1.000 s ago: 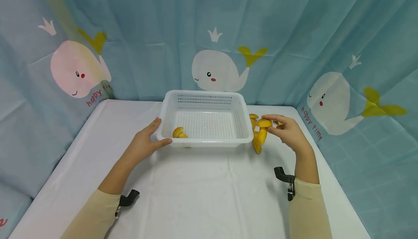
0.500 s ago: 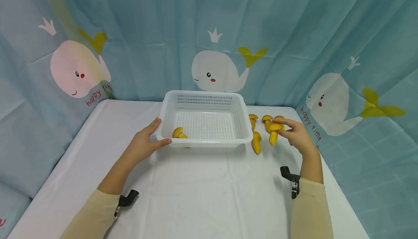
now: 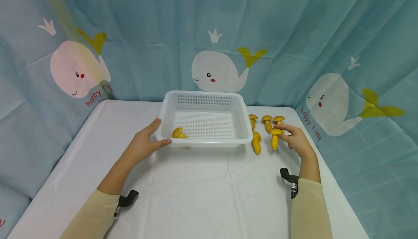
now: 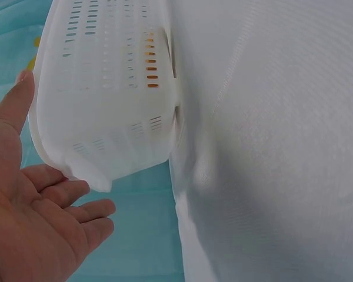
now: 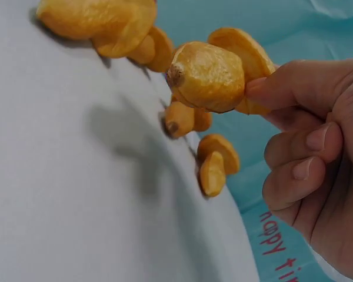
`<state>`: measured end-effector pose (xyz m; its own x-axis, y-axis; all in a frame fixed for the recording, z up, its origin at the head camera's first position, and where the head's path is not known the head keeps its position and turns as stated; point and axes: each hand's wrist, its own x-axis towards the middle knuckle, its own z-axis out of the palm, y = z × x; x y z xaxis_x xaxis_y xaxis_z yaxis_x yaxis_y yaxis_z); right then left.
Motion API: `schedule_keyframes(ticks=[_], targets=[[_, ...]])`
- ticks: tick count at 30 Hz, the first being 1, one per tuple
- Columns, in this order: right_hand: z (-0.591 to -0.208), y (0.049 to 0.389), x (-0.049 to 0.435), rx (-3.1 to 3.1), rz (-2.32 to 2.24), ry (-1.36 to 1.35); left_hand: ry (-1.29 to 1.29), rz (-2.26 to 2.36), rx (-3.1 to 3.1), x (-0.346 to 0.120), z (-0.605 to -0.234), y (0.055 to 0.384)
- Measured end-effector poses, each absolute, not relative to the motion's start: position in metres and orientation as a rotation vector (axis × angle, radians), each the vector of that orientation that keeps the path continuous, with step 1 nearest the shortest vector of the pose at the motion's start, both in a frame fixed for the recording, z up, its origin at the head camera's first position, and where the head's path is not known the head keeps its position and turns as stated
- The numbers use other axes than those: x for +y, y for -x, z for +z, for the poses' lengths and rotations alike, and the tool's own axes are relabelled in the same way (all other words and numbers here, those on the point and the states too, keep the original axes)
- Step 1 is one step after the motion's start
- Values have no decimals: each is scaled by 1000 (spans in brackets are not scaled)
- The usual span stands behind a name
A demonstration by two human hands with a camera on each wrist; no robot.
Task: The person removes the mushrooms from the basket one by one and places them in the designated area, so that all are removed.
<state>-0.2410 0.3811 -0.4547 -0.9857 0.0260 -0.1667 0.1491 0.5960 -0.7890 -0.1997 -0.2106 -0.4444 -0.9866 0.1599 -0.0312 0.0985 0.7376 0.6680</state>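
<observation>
A yellow mushroom (image 3: pixel 275 141) is pinched by its cap between thumb and fingers of my right hand (image 3: pixel 296 141). In the right wrist view the held mushroom (image 5: pixel 209 76) hangs over the table, its shadow apart from it, and the other fingers curl toward the palm. My left hand (image 3: pixel 145 141) holds the front left corner of a white plastic basket (image 3: pixel 204 142), thumb on the front rim and fingers at the left side. The left wrist view shows the slotted basket wall (image 4: pixel 106 111) by the thumb. One mushroom (image 3: pixel 178 133) lies inside the basket, at the front left.
Several more yellow mushrooms rest right of the basket, one (image 3: pixel 256 142) near its front right corner and another (image 3: pixel 267 122) further back. A white cloth (image 3: pixel 202 191) covers the table. Blue curtains (image 3: pixel 147 50) with whale prints stand behind and at both sides.
My right hand has moved right and slightly toward me with the mushroom, away from the basket, uncovering the mushrooms behind it. The left hand and basket stay put.
</observation>
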Motion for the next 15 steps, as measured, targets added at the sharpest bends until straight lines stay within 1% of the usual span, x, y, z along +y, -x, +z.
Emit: schedule_keyframes(ticks=[15], targets=[[-480, 244, 383, 2680, -1237, -160, -207, 1083, 2843, -211, -444, 199]])
